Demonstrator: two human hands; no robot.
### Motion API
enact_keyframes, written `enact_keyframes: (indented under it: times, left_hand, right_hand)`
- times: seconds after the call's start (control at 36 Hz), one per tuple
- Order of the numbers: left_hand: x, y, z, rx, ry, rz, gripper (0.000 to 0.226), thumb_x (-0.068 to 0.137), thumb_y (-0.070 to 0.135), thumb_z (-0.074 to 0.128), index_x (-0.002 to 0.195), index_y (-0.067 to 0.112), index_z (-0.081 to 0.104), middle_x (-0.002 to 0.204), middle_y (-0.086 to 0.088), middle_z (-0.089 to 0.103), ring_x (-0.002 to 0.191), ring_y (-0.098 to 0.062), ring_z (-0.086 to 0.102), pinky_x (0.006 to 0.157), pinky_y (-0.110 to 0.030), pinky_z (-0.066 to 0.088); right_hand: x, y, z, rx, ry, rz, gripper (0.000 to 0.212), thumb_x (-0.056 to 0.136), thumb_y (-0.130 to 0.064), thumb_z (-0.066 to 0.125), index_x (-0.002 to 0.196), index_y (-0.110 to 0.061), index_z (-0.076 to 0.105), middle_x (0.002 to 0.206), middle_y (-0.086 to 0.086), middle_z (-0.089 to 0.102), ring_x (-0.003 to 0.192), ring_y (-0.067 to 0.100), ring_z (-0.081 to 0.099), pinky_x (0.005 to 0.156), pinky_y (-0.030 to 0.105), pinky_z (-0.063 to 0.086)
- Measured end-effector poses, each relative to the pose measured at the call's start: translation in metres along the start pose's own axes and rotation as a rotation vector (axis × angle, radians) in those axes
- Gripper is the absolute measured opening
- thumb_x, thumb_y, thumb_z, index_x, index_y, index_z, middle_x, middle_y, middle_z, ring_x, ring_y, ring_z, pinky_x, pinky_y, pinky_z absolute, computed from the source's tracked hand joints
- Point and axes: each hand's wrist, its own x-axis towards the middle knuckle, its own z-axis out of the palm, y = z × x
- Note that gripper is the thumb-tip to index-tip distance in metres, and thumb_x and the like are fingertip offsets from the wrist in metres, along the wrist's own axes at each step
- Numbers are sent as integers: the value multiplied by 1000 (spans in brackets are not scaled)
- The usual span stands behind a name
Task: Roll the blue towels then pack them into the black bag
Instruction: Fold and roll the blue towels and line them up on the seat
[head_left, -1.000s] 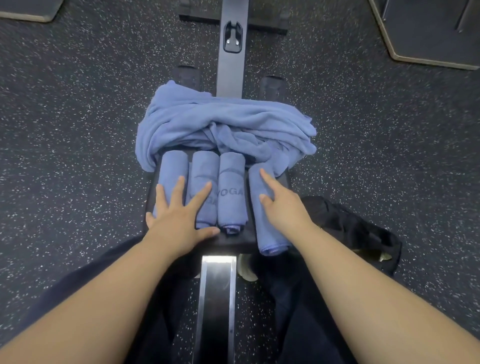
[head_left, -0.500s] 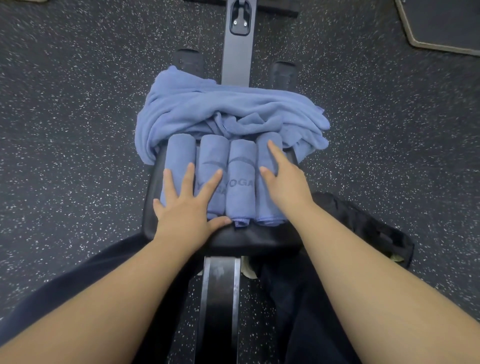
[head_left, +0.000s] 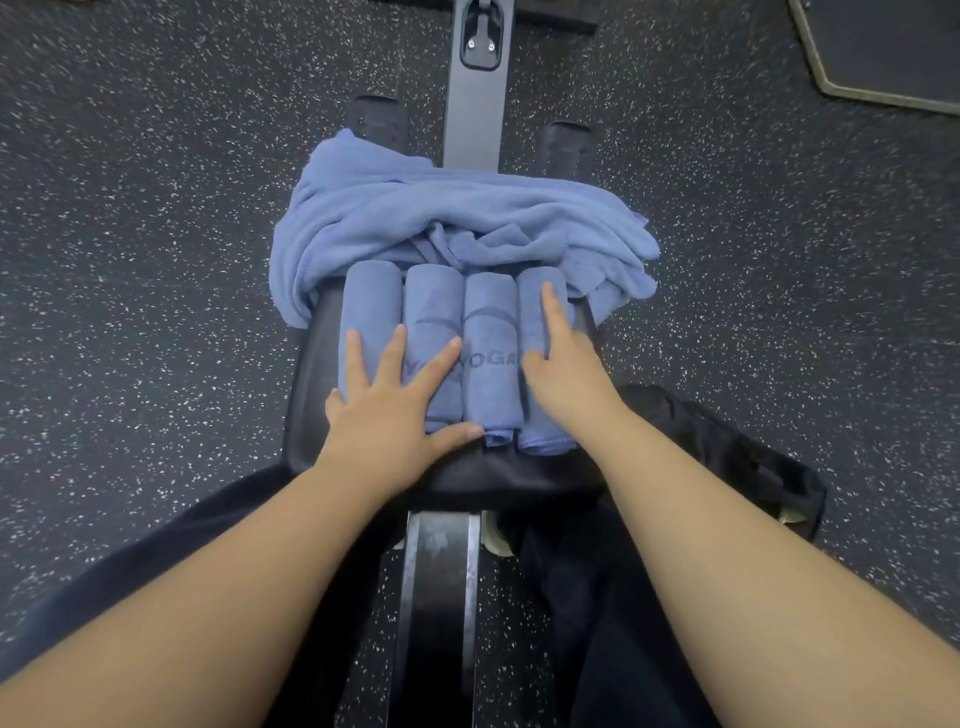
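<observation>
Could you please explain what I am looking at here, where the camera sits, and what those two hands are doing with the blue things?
The picture comes from a camera worn on a person's head, looking down at their own bare arms. There is no machine.

In front of them is a black padded bench seat on a speckled gym floor. Four rolled blue towels lie side by side on it, and behind them sits a heap of unrolled blue towels.

The left hand rests flat with spread fingers on the two leftmost rolls. The right hand lies along the rightmost roll with a finger stretched out. Neither has a grip on anything.

The black bag for packing sits on the floor to the right.
</observation>
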Motion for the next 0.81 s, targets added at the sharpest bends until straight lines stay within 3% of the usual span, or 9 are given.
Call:
enact_keyframes:
  times: [0.08,0.19,0.28,0.42,0.47,0.58,0.69,0.81]
  left_hand:
    - [2,0,-8,-153,120,-29,62,89,65,37,146,53,13,160,5,-2,144,-29,-1,109,-56,22]
    - [14,-12,-15,-302,302,-115,50,99,32,42,148,31,30,156,-14,11,134,-40,23,110,-47,22]
    - [23,-26,-15,-382,214,-194,56,98,24,47,150,31,26,151,-20,20,133,-42,28,112,-42,20]
    - [32,-44,-15,-502,125,-162,65,94,28,55,149,39,22,140,-15,43,121,-40,46,108,-47,33]
    - [32,-46,-17,-570,127,-133,68,93,24,59,149,36,24,145,-10,40,128,-29,44,110,-37,32]
    - [32,-47,-19,-621,124,-79,73,91,16,63,150,31,24,149,-1,37,133,-16,38,99,-19,27]
    - [33,-48,-18,-614,102,-91,75,89,20,66,149,36,23,148,-8,36,133,-20,39,105,-26,30]
    - [33,-44,-14,-546,90,-101,76,91,26,62,150,39,16,143,-17,34,131,-26,36,109,-29,25]
  right_hand:
    - [-2,0,-1,49,25,5,76,91,-17,41,152,-37,0,121,23,48,103,40,53,92,44,43]
    - [-4,-3,0,70,34,25,74,93,-15,39,152,-34,0,135,23,40,116,38,46,99,42,38]
    - [-4,-4,1,37,25,39,72,94,-17,38,152,-33,-2,142,23,34,126,40,38,105,43,31]
    - [-3,-4,2,11,31,48,72,94,-17,38,152,-30,-2,144,22,34,126,42,35,106,42,27]
    - [-4,-4,2,10,24,50,72,95,-17,37,152,-31,-3,145,22,32,127,41,34,105,42,26]
    - [-5,-5,2,13,15,54,71,95,-16,36,152,-31,-5,147,20,31,128,41,33,106,42,26]
    - [-6,-6,2,17,30,62,72,95,-15,37,152,-32,-4,147,20,31,129,40,33,107,42,26]
    - [-8,-9,4,33,34,67,73,95,-14,37,152,-34,-5,152,19,19,134,38,27,111,42,22]
